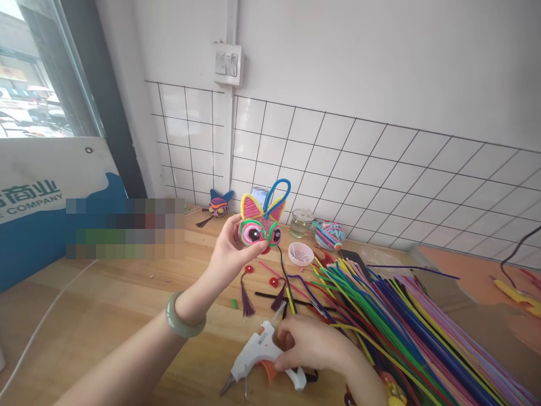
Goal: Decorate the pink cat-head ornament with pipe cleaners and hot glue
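Note:
In my left hand (231, 248), raised over the table, is a pipe-cleaner cat-head ornament (249, 210) with yellow-edged pink ears, big dark eyes and a blue hanging loop. My thumb presses its lower front; the other fingers are mostly behind it. Low in front, my right hand (313, 344) curls at the handle of a white hot glue gun (251, 355), its nozzle angled down left. The thumb overlaps the gun's body near the orange trigger. Two red discs (274, 282) with dark purple tassels (248, 304) lie between the hands.
Bundled colourful pipe cleaners (406, 321) spread over the right side. Behind are a pink bowl (301, 254), a glass jar (301, 224), a striped ball-shaped craft (329, 234) and a blue-eared ornament (218, 204). A white cable (51, 316) crosses the left. A gridded wall closes the back.

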{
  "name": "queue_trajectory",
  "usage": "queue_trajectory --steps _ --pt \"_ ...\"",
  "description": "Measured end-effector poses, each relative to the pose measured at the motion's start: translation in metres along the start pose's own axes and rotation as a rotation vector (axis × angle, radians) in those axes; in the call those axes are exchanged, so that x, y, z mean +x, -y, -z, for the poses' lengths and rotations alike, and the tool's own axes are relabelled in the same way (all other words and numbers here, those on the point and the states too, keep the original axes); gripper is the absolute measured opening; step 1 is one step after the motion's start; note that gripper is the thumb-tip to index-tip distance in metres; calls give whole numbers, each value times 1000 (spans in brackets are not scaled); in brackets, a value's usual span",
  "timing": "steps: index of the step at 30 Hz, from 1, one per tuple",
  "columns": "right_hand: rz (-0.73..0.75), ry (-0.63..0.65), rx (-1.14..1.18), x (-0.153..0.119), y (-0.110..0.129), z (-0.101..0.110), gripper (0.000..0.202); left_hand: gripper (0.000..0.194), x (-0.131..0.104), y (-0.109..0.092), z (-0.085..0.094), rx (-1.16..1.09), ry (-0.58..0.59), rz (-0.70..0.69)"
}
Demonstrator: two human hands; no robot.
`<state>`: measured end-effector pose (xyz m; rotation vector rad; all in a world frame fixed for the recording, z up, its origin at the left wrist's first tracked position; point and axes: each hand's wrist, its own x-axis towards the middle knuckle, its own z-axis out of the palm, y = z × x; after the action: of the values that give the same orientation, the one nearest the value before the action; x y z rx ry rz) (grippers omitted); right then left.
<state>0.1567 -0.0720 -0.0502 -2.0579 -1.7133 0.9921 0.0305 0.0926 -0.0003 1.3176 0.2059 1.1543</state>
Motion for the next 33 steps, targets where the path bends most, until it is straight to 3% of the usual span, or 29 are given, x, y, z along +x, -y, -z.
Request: queue_trajectory --steps 4,9,13,16,19,25,30,33 --pt "-88 184 101 10 2 -4 28 62 0 -1 1 7 4 -11" --pt "-67 217 257 4 2 15 20 63 2 -5 5 82 -17 -46" --pt "-46 77 654 -15 5 32 31 61 4 -6 8 108 -21 -79" --pt "94 -62 948 -28 8 41 44 61 4 -2 10 182 -34 -116" --pt "227 -223 1057 -38 14 48 46 61 0 3 8 326 -9 -196" --pt "329 -680 897 -55 29 53 34 61 -14 1 -5 532 110 -405" --pt "269 -852 459 -62 32 48 34 63 -22 -3 -13 610 145 -443" --pt "359 -923 204 -63 38 45 43 63 -24 -5 -15 639 155 -449"
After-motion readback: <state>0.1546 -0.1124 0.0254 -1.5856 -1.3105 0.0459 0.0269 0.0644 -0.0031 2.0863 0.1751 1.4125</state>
